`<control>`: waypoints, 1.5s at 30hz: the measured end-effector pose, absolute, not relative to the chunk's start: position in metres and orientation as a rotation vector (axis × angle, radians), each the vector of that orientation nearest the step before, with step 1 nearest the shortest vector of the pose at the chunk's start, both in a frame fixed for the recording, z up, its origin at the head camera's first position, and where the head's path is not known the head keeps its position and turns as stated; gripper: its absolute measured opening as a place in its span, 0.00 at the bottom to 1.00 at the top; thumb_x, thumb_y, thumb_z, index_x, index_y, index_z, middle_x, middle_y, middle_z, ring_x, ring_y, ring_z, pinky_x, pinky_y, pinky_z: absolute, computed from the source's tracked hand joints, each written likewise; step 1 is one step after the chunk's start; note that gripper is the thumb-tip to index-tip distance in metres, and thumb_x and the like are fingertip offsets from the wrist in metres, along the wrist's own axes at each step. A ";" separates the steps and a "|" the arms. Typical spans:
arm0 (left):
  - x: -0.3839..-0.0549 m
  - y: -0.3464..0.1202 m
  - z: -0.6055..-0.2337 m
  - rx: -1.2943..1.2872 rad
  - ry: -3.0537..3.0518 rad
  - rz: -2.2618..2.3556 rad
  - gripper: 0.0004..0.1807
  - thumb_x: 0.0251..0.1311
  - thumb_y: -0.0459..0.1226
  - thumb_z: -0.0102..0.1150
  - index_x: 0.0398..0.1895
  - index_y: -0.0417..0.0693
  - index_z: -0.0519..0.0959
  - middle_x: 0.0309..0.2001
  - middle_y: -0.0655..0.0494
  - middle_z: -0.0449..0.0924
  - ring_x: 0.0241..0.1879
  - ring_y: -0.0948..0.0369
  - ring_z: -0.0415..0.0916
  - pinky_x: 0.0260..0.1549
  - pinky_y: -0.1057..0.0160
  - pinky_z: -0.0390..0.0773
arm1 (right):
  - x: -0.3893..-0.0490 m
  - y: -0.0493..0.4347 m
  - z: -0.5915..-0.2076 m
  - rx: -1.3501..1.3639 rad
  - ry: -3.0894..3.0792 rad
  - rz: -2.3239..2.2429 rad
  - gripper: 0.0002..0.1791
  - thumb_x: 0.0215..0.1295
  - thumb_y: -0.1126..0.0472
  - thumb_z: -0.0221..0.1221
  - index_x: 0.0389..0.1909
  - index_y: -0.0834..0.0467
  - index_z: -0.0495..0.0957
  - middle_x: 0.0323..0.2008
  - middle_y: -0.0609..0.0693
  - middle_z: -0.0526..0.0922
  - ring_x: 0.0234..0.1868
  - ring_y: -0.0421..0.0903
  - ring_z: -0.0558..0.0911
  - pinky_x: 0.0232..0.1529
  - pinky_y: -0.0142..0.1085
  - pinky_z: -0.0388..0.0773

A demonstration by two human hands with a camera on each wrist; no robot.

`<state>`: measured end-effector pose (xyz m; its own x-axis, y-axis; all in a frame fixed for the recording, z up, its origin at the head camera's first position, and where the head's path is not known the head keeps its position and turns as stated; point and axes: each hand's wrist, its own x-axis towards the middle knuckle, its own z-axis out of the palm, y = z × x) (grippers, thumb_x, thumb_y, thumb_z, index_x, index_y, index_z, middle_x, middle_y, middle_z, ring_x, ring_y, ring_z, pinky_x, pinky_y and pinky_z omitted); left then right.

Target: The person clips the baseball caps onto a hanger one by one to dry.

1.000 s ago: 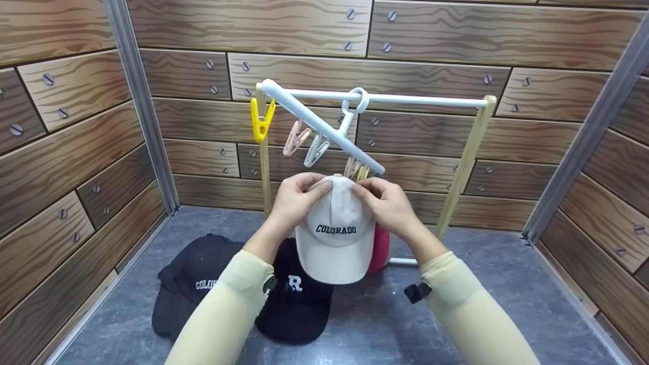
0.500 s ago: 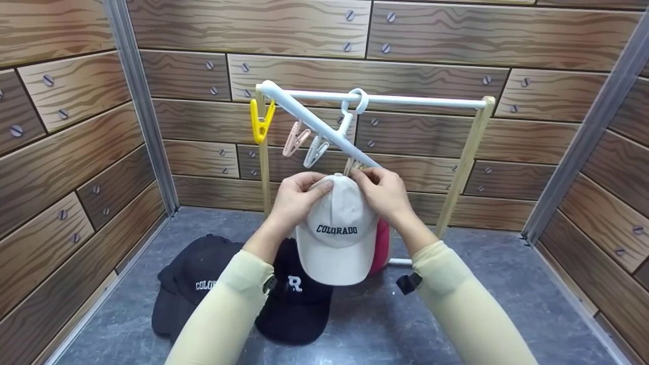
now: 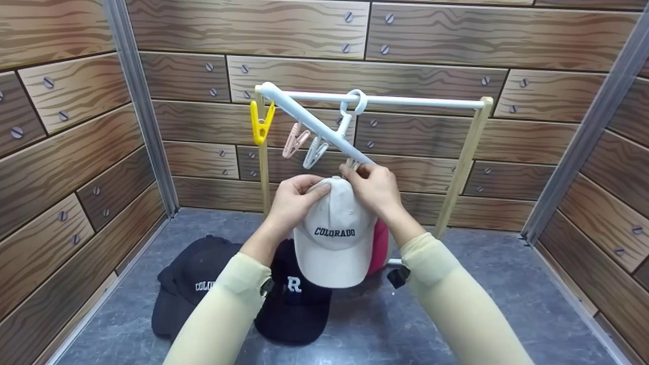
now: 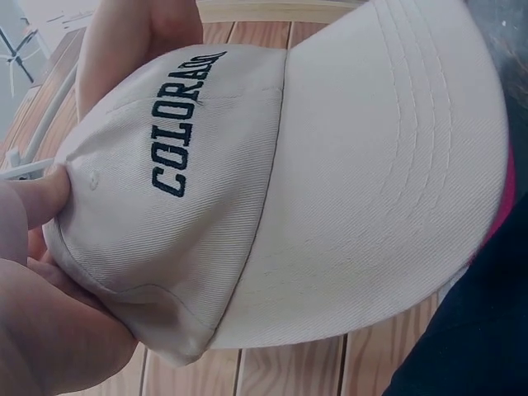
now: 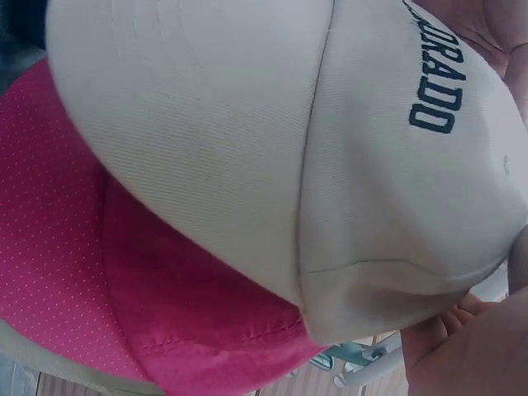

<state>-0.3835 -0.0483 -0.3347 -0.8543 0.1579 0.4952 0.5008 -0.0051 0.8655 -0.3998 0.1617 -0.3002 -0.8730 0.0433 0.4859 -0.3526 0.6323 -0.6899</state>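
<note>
A cream baseball cap (image 3: 329,213) lettered COLORADO hangs brim down below a pale blue clip hanger (image 3: 314,124). My left hand (image 3: 291,203) pinches the left side of its crown, thumb in front and fingers behind, as the left wrist view also shows. At the crown's top right, my right hand (image 3: 377,190) has its thumb and fingers curled at a pale beige clothespin (image 3: 353,163) on the hanger; the fingertips partly hide it. Behind the cream cap is a pink cap (image 5: 206,272) with a dotted brim. Its top is hidden.
The hanger hooks over the white bar (image 3: 421,102) of a wooden-sided rack (image 3: 466,162). Yellow (image 3: 261,124), pink (image 3: 295,141) and pale blue (image 3: 315,153) clothespins hang from its left part. Two black caps, one lettered (image 3: 197,274), one marked R (image 3: 299,309), lie at the left.
My right hand has left the cream cap's right side and moved up and left to the beige clothespin. The left hand keeps its pinch on the cap, nearly still.
</note>
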 end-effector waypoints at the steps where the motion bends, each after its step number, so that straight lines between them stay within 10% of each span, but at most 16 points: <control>1: -0.383 -0.048 -0.335 -0.692 -2.016 -1.948 0.10 0.72 0.36 0.74 0.49 0.38 0.92 0.40 0.52 0.93 0.35 0.64 0.86 0.38 0.65 0.85 | -0.399 0.161 -0.299 0.230 -2.390 1.150 0.26 0.75 0.35 0.66 0.40 0.54 0.94 0.39 0.52 0.93 0.42 0.52 0.86 0.43 0.46 0.79; 34: -0.384 -0.048 -0.342 -0.708 -2.016 -1.975 0.10 0.72 0.34 0.73 0.50 0.37 0.92 0.40 0.51 0.93 0.36 0.63 0.86 0.39 0.65 0.85 | -0.399 0.152 -0.296 0.217 -2.246 1.340 0.30 0.75 0.41 0.67 0.11 0.46 0.78 0.12 0.37 0.72 0.21 0.41 0.72 0.23 0.33 0.66; 45: -0.384 -0.050 -0.345 -0.696 -2.003 -2.000 0.09 0.72 0.33 0.74 0.49 0.36 0.92 0.41 0.51 0.93 0.38 0.63 0.86 0.41 0.66 0.85 | -0.399 0.148 -0.294 0.210 -2.165 1.633 0.25 0.77 0.48 0.68 0.17 0.52 0.87 0.13 0.41 0.76 0.15 0.35 0.75 0.19 0.29 0.73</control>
